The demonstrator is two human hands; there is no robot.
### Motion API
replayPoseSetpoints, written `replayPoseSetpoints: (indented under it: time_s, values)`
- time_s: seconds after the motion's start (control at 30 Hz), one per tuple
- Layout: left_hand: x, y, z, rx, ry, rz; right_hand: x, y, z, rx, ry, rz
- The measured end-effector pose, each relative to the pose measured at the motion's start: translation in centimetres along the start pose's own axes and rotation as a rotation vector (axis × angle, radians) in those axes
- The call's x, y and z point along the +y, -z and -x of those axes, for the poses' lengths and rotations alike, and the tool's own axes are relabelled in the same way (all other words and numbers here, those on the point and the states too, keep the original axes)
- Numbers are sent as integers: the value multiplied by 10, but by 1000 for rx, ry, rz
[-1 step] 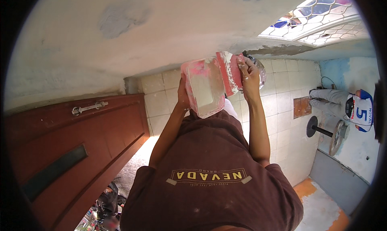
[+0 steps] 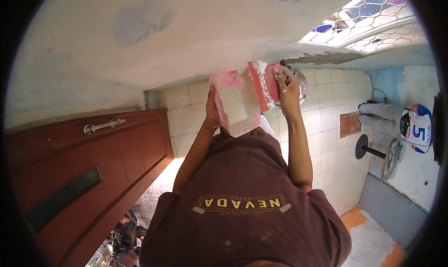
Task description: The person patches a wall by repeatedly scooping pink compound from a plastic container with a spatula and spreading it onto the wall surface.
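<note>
The left hand (image 2: 212, 109) grips the tub (image 2: 243, 130) by its left side, in front of the shirt (image 2: 242, 178). The right hand (image 2: 288, 87) is clamped on the red scraper (image 2: 268, 86), white-smeared, at the tub's right rim; whether they touch is unclear.

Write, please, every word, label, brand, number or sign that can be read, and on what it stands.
Dark brown short-sleeved T-shirt: yellow upside-down capitals with smaller ones above, readable but not copied; the tiny line under them is too small to read.
White and blue shirt on the other person: one large blue digit and a smaller word, not copied; red mark blurred.
Pink rectangular plastic tub and red flat scraper: no readable text.
</note>
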State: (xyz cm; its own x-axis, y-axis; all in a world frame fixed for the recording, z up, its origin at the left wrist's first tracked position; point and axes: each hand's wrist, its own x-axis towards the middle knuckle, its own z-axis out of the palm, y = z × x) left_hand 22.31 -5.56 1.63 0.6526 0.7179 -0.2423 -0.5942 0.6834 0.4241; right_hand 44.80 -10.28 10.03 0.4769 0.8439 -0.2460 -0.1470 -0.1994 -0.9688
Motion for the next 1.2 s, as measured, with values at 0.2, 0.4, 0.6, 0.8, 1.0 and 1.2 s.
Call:
replayPoseSetpoints:
  time_s: [0.2,0.4,0.6,0.8,1.0,1.2]
  values:
    - [-33,-25,-24,90,4,-64,-10,31,-13,-14,42,20]
    - [-55,-24,-45,81,-9,-85,-15,54,-32,-42,53,39]
    - [-71,-45,-57,36,-53,-102,-13,79,-48,-40,92,123]
    - [-77,-55,-65,13,-28,-126,-23,97,-66,-52,109,267]
    - [-118,-79,-81,77,-18,-187,-18,133,-98,-25,194,246]
    - [-143,-82,-86,-10,-66,-193,-9,147,-113,0,153,241]
